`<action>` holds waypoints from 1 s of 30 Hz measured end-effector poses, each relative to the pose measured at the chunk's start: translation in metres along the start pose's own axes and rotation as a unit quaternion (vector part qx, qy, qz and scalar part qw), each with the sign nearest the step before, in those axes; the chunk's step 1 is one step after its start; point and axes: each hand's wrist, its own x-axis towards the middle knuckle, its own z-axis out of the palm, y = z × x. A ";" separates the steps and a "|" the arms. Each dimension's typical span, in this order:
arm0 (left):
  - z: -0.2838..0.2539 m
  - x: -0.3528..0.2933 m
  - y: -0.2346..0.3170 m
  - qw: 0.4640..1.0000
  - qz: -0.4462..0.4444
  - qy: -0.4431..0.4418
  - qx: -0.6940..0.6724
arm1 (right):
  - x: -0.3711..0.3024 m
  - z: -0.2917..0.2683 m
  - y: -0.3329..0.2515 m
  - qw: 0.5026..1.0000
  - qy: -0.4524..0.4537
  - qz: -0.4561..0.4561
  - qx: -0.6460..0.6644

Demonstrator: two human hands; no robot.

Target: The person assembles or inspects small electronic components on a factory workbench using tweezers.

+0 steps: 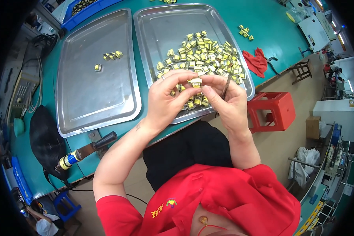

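Observation:
Between the fingertips of both hands is a small yellow-taped transformer (196,82), held above the near part of a metal tray (165,29). My left hand (165,98) pinches it from the left with thumb and forefinger. From the other side my right hand (229,102) grips it, and a thin dark tool like tweezers (226,87) is tucked in that hand. A heap of similar transformers (204,53) fills much of this tray. In a second metal tray (94,94) on the left, several transformers (113,55) form a short row, with a single one (98,67) nearby.
A tool with a black handle and yellow-blue wrapping (80,153) lies left of my forearm. Right of the trays are a red cloth (255,63), pliers (273,65) and some loose transformers (246,32). A red stool (273,111) stands beside the green table (263,15). A blue bin (86,13) sits far left.

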 end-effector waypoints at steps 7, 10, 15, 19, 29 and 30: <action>0.000 0.000 -0.001 1.000 0.000 -0.002 0.001 | 0.000 0.000 0.003 1.000 -0.011 -0.013 -0.024; 0.002 0.000 -0.005 0.999 0.030 0.019 0.004 | 0.000 0.001 0.003 1.000 -0.007 -0.016 -0.023; -0.001 0.000 -0.001 1.000 0.020 0.001 0.014 | -0.001 -0.001 0.002 1.000 -0.017 -0.010 -0.023; -0.001 0.000 0.000 0.999 0.019 0.002 0.028 | -0.001 -0.001 0.003 0.999 -0.017 -0.013 -0.046; 0.001 0.000 -0.004 0.999 0.049 0.015 0.008 | -0.001 0.000 0.003 0.998 -0.017 -0.021 -0.052; 0.001 -0.001 -0.004 0.999 0.042 0.015 0.010 | -0.001 -0.001 0.003 0.998 -0.016 -0.021 -0.052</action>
